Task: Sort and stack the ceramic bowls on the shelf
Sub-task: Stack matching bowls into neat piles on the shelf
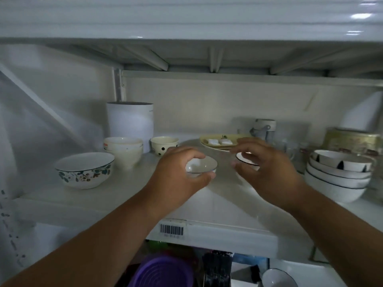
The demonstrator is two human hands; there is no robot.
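A white metal shelf (228,204) was seen in dim light, a barcode label (171,229) stuck to its front edge, with another shelf board overhead. Two small dark-rimmed bowls were counted at the middle. The first small bowl (202,165) was gripped by the left hand (182,175), fingers curled over its rim. The second small bowl (246,159), just right of the first, was closed around by the curled right hand (267,168); firm contact could not be told. Left of the first bowl, one floral bowl (84,169), a cream stack (124,150) and one dotted cup (163,145) were noted. Far right, one stack of white bowls (337,175) was seen, four at a guess.
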